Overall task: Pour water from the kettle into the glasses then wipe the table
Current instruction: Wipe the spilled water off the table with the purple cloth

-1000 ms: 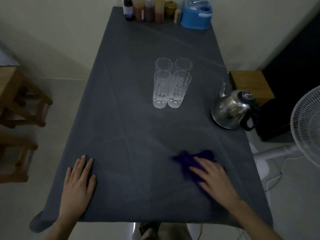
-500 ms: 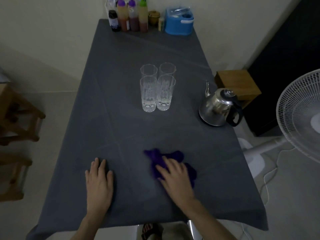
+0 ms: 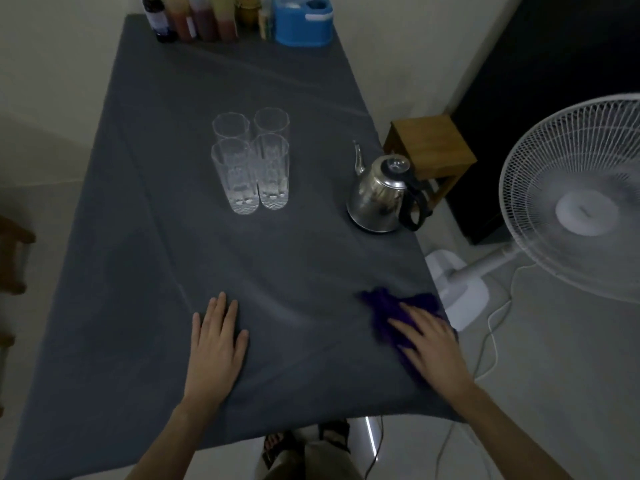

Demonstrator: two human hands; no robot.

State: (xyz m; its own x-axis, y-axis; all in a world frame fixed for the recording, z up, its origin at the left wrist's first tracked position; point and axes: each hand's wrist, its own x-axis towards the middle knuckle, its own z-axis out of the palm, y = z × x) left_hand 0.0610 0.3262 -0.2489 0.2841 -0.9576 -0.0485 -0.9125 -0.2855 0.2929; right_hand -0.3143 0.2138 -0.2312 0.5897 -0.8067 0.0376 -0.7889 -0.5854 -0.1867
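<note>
Purple cloth (image 3: 391, 311) lies on the bench (image 3: 173, 237) near its right edge, well in front of the kettle (image 3: 379, 197), crumpled and blurred. The right hand (image 3: 427, 344) lies on top of the cloth, fingers spread and pressed flat, not curled around it. The left hand (image 3: 214, 344) rests palm-down on the grey cover of the bench, fingers extended and close together, well to the left of the cloth and holding nothing.

Kettle: steel, upright, black handle toward the bench's right edge, spout pointing away. Four glasses (image 3: 251, 161) stand upright in a tight two-by-two group to the left of the kettle. Water level cannot be read clearly. Bottles (image 3: 194, 17) and a blue container (image 3: 303, 20) stand at the far end, beyond the kettle. A white fan (image 3: 575, 199) stands on the floor to the kettle's right.
</note>
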